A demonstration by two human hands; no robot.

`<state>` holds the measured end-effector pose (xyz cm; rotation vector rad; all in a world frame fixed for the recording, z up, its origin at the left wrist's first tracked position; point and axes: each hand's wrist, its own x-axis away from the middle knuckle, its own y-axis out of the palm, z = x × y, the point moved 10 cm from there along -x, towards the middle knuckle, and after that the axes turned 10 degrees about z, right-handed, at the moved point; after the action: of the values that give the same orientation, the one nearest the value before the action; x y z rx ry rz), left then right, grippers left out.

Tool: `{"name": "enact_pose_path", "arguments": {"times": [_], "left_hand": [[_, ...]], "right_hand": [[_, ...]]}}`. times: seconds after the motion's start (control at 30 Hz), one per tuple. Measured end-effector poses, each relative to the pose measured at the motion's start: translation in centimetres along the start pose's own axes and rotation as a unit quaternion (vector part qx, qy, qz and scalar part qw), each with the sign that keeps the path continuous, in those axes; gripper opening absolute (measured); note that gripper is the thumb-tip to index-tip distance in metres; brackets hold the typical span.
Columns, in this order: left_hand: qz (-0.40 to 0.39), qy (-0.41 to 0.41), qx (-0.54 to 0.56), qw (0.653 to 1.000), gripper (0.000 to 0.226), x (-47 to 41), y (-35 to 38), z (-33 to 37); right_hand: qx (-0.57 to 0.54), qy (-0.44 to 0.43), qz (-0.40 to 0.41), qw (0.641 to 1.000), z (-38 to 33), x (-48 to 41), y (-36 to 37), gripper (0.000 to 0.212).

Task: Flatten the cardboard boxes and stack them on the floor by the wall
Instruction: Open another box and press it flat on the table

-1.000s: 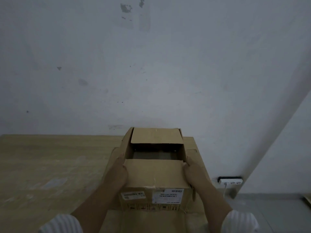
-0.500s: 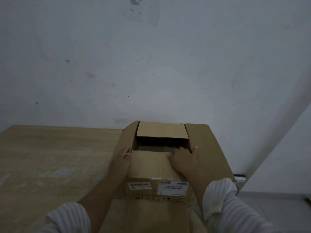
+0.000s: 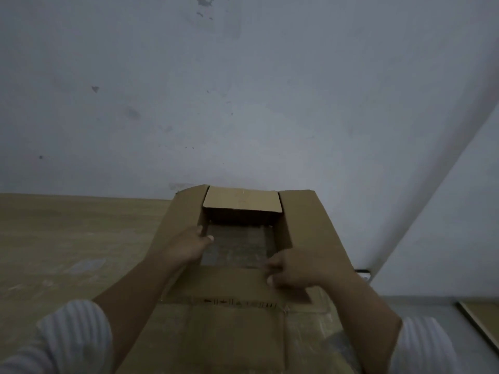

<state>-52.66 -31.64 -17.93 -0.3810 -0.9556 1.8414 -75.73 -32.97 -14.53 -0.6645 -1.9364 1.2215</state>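
Both reach forward, left hand (image 3: pixel 186 247) and right hand (image 3: pixel 294 271) gripping cardboard box (image 3: pixel 310 225) flaps.

matt brown cardboard box (image 3: pixel 310 225); pale wood-grain table (image 3: pixel 67 238); scuffed painted wall (image 3: pixel 243 103).
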Motion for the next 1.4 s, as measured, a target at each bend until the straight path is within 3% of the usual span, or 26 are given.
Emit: {"name": "enact_pose_path", "arguments": {"times": [0.13,0.23,0.5,0.7,0.8,1.03,1.2,1.3,1.33,1.4], "left_hand": [[0.100,0.056,-0.195,0.974,0.069,1.4,2.2,0.6],[0.156,0.089,-0.233,0.956,0.065,2.3,2.9,0.5],[0.181,0.008,-0.169,0.969,0.072,-1.2,0.2,-0.3],[0.209,0.012,-0.159,0.965,0.068,-1.0,0.3,-0.7],[0.212,0.010,-0.172,0.962,0.069,-1.0,0.5,-0.9],[0.235,0.005,-0.163,0.958,0.067,-1.5,0.5,-1.4],[0.242,0.001,-0.144,0.960,0.062,-1.6,0.0,-1.6],[0.288,0.001,-0.021,0.957,0.043,-1.0,-1.3,-2.2],[0.307,-0.016,0.023,0.951,0.039,-0.6,-1.8,-3.0],[0.328,-0.111,0.080,0.935,0.051,0.5,-2.4,-6.0]], "right_hand": [[0.066,-0.017,0.103,0.992,0.0,-1.2,3.3,0.048],[0.076,-0.031,0.120,0.989,0.5,-2.3,3.4,0.045],[0.173,-0.028,0.193,0.966,5.4,-11.4,-1.5,0.059],[0.064,-0.015,0.286,0.956,6.6,-16.7,-6.0,0.074],[0.025,0.023,0.270,0.962,7.6,-19.6,-7.7,0.078],[0.101,0.092,0.199,0.970,9.2,-23.3,-6.8,0.071],[0.028,0.087,0.188,0.978,9.4,-23.0,-6.3,0.074],[-0.062,0.097,0.231,0.966,10.7,-20.6,-5.4,0.075],[-0.116,0.112,0.249,0.955,11.5,-19.3,-4.8,0.072],[-0.198,0.151,0.264,0.932,13.3,-16.4,-3.1,0.064]]}}
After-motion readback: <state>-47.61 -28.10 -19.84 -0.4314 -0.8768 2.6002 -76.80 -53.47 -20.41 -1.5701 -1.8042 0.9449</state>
